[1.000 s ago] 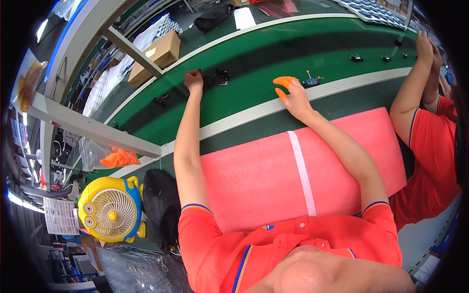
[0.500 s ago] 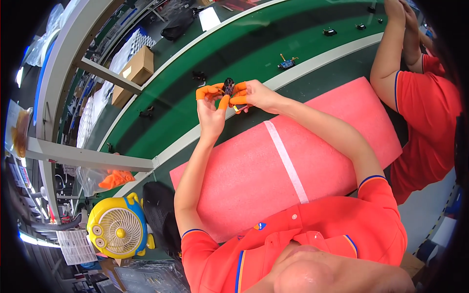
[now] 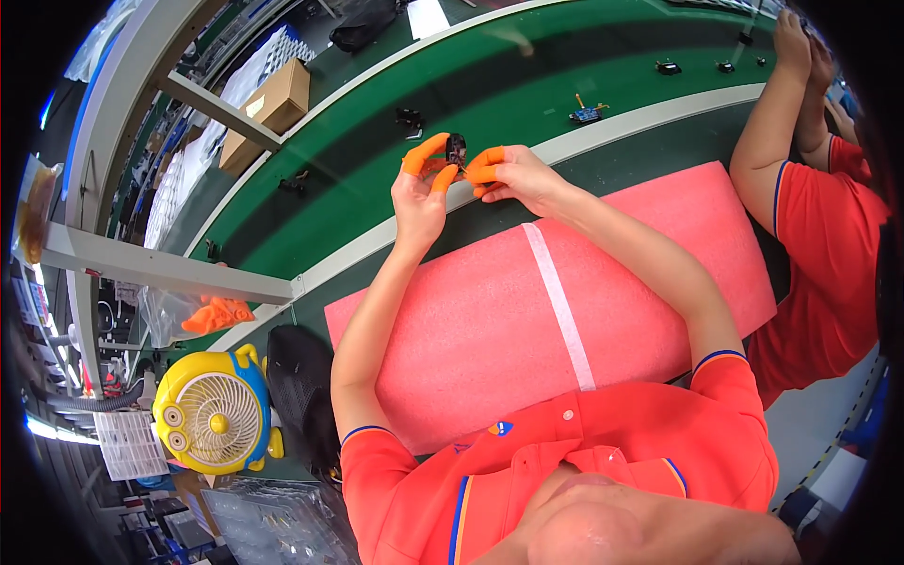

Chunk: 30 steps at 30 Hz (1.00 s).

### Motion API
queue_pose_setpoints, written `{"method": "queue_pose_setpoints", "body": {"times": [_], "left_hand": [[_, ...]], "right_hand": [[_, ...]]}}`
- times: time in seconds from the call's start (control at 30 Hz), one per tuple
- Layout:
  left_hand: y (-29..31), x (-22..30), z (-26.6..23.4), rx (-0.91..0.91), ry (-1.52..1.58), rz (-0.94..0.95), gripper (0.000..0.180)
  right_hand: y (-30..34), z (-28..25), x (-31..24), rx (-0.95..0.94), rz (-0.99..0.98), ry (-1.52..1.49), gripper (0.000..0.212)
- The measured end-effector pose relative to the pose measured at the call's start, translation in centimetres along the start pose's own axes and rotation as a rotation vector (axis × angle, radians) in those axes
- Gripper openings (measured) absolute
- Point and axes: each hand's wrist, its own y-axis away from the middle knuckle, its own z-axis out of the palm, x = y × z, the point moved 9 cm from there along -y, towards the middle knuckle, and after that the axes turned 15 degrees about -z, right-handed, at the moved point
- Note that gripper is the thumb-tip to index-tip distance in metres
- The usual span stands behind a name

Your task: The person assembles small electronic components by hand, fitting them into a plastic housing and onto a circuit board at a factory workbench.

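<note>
In front of me, over the near rail of a green belt, my left hand (image 3: 421, 202) pinches a small dark electronic assembly (image 3: 456, 151) between orange-covered fingertips. The assembly is held roughly upright, its circuit details too small to make out. Just to its right is my right hand (image 3: 523, 179), also in orange finger covers, its fingers pressed together close to the assembly's lower end. Whatever lies in that pinch is too small to tell. Beneath my forearms lies a pink foam block (image 3: 461, 311) with a white strip across it.
Along the green belt (image 3: 358, 207) sit several small dark parts and a blue circuit-board assembly (image 3: 586, 113). A yellow fan (image 3: 218, 424) and a black bag (image 3: 303, 395) are at my left, below a grey frame post (image 3: 169, 259). A co-worker's arm (image 3: 758, 141) reaches in at right.
My right hand has drawn slightly apart from my left, and the yellow-tipped piece under its fingers no longer shows. My left hand still holds the assembly. The whole view has shifted a little.
</note>
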Motion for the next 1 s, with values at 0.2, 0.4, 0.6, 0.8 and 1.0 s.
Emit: {"method": "queue_pose_setpoints", "body": {"times": [0.2, 0.4, 0.6, 0.8, 1.0], "left_hand": [[-0.4, -0.8, -0.9, -0.036, 0.160, -0.138, 0.039], [-0.2, -2.5, -0.3, -0.176, 0.376, -0.494, 0.034], [0.0, -4.0, -0.6, -0.153, 0.558, -0.600, 0.032], [0.2, -1.1, 0.8, -0.193, 0.319, -0.423, 0.031], [0.4, -2.7, 0.5, -0.236, 0.436, -0.508, 0.030]], "right_hand": [[0.0, 0.1, -3.6, -0.022, -0.431, 0.429, 0.011], [1.8, 1.3, -6.8, -0.058, -0.861, 0.918, 0.016], [2.4, 2.1, -7.3, -0.044, -0.823, 0.866, 0.018], [2.6, 1.6, -7.1, 0.014, -0.825, 0.862, 0.017], [2.3, 1.6, -7.4, -0.058, -0.785, 0.797, 0.017]]}}
